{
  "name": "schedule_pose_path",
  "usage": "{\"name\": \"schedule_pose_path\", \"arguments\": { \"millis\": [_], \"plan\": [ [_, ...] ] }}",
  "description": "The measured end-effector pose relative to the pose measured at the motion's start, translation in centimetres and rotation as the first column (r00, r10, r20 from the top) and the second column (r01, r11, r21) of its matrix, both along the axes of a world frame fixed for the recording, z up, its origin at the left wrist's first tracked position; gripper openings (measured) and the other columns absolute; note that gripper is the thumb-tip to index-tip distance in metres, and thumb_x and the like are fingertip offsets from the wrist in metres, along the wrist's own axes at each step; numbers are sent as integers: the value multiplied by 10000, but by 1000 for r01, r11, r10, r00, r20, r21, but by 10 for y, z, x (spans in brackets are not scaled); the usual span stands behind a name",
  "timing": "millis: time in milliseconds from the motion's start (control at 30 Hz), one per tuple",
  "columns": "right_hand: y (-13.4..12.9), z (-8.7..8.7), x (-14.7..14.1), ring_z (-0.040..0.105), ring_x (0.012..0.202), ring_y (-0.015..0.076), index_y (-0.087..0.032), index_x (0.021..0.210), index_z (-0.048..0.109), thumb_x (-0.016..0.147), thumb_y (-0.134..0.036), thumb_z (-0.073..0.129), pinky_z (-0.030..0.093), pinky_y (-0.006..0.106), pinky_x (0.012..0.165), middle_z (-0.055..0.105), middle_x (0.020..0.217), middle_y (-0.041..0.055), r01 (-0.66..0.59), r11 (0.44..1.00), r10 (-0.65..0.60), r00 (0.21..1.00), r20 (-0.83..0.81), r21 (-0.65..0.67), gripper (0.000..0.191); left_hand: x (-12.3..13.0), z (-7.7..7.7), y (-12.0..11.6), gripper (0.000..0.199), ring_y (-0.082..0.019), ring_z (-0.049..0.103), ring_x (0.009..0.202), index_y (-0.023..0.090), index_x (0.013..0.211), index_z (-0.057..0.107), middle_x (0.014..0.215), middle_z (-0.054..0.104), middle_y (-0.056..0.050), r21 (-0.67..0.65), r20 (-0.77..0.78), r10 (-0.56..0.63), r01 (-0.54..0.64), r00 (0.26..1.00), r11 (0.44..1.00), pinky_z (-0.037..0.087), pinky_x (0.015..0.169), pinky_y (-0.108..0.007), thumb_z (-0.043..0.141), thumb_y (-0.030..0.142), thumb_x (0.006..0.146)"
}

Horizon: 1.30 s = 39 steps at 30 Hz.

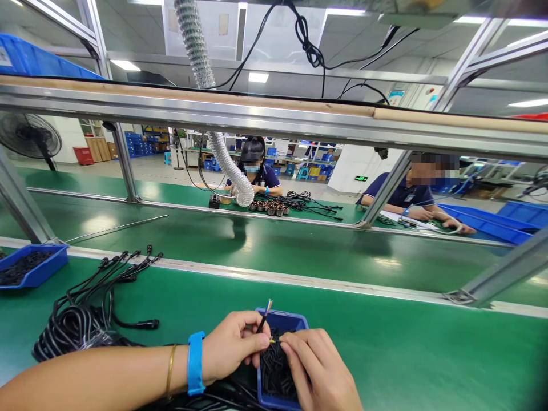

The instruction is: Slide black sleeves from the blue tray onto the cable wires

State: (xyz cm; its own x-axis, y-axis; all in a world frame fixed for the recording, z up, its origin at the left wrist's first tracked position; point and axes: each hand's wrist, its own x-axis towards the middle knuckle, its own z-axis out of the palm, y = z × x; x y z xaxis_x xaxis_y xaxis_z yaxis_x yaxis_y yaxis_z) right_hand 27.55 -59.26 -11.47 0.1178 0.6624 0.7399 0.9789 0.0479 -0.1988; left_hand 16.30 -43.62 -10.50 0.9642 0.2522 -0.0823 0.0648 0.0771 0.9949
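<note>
My left hand (242,339) is closed on a black cable (262,324). Thin coloured wires (269,305) stick up from its end, and a yellow wire end (272,341) shows at the thumb tip. My right hand (319,368) pinches a small dark piece at that wire, apparently a short black tube, mostly hidden by the fingertips. Beneath both hands is a blue bin (305,321) holding many short black tubes (276,371). A blue band (196,363) circles my left wrist.
Coiled black cables with connectors (81,325) lie on the green bench at left, beside another blue bin (47,279) of black pieces. A metal frame (257,123) crosses ahead. Two people (257,171) sit opposite, near a flexible silver duct (226,162) and blue trays (483,222).
</note>
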Motion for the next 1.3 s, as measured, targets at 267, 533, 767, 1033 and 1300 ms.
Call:
{"name": "schedule_pose_path", "arguments": {
  "millis": [267, 533, 767, 1033, 1300],
  "plan": [
    [1, 1, -2, 564, 698, 166, -198, 975, 578, 960, -108, 491, 512, 283, 625, 608, 799, 46, -15, 1000, 15, 1000, 3, -3, 125, -1, -3, 0, 338, -84, 465, 527, 148, 780, 534, 645, 486, 34, 9, 47, 8, -9, 999, 1000, 343, 518, -213, 685, 449, 761],
    [4, -4, -7, 574, 659, 173, -207, 876, 607, 959, -142, 494, 519, 286, 613, 613, 753, 42, -20, 999, 20, 1000, -2, -40, 154, -3, 6, -1, 292, -102, 480, 619, 145, 733, 543, 752, 507, 3, 75, 101, 54, -62, 993, 995, 415, 608, -246, 673, 404, 773],
    [4, -11, -3, 679, 826, 184, -223, 1023, 666, 953, -175, 548, 575, 267, 736, 704, 908, 60, -32, 999, 33, 968, -249, 7, 145, -2, -2, -1, 436, -90, 410, 558, 168, 822, 485, 636, 440, 52, 84, -10, 12, -11, 1000, 996, 311, 545, -242, 600, 587, 809],
    [1, -11, -5, 691, 804, 171, -207, 969, 668, 955, -264, 561, 571, 215, 717, 696, 927, 68, -45, 999, 40, 810, -585, 6, 122, -3, -4, -1, 452, -88, 380, 554, 173, 831, 463, 644, 415, 57, 77, -15, -41, 42, 999, 996, 290, 540, -246, 575, 610, 811],
    [1, -12, -7, 664, 707, 166, -197, 956, 681, 939, -343, 589, 567, 207, 651, 680, 850, 62, -85, 996, 71, 695, -716, 16, 173, -4, -3, -1, 396, -89, 398, 553, 171, 825, 476, 638, 424, 56, 96, -27, -45, 48, 999, 994, 304, 547, -242, 595, 549, 806]
  ]
}}
